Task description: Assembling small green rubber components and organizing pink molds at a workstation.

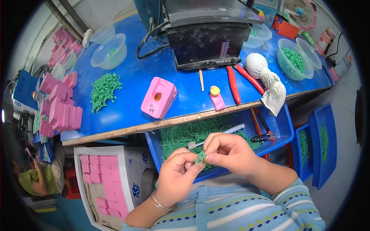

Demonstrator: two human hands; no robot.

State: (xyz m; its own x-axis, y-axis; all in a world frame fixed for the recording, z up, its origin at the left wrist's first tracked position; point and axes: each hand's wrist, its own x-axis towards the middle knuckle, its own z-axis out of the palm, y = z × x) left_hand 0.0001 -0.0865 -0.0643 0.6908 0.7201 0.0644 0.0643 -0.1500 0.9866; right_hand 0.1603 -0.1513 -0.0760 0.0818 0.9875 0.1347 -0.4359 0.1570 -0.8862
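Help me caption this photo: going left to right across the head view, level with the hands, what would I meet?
A person in a green top, a white box of pink blocks, the left hand, a small green piece, the right hand, the inner blue tray, the outer blue tray.

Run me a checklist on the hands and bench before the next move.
1. Left hand on the green piece: ok, pinched at the fingertips.
2. Right hand on it too: ok, thumb and finger at its side.
3. Blue tray underneath: ok, hands above it.
4. Tray free of tools: not ok, a white stick-like tool lies inside.
5. Red-handled pliers away from both hands: ok, on the table.
6. Green piece undamaged: cannot tell, fingers partly cover it.
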